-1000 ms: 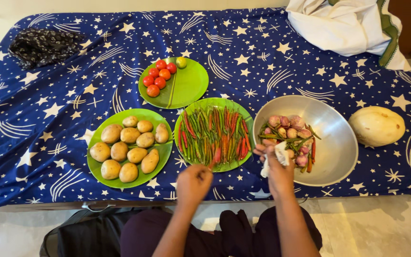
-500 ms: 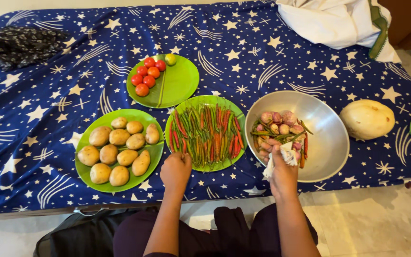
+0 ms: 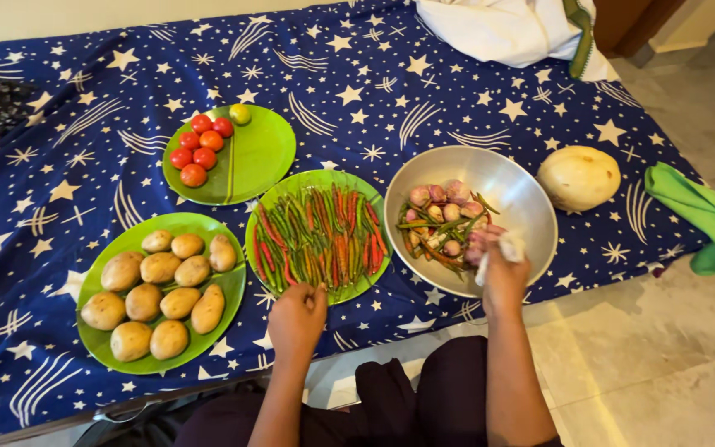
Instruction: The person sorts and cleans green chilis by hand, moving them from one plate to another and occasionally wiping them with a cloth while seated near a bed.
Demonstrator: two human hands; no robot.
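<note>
Steel catches the eye first: a round metal bowl (image 3: 531,211) sits toward the right end of the bed, near its front edge, holding small pinkish onions (image 3: 440,197) mixed with green and red chillies. The right hand (image 3: 502,269) reaches over the bowl's near rim, its fingers curled around a small white scrap (image 3: 510,245), perhaps cloth or paper, while the fingertips touch the vegetables inside. The left hand (image 3: 295,319) rests at the front edge of the middle green plate (image 3: 321,177), fingers closed loosely as if pinching one chilli (image 3: 320,236) from the rows laid out there; whether it really grips one I cannot tell. By the look of it, sorting is the step in hand, chillies going from bowl to plate, and any further pick would call for a fine pinch on a thin, slippery pod. At the left front lies a green plate of potatoes (image 3: 159,298); behind it a smaller plate of tomatoes (image 3: 200,145). A pale melon (image 3: 579,176) lies right of the bowl, a green cloth (image 3: 701,215) at the right edge. No packages, labels or signs show; only the blue star-printed sheet (image 3: 374,74).
</note>
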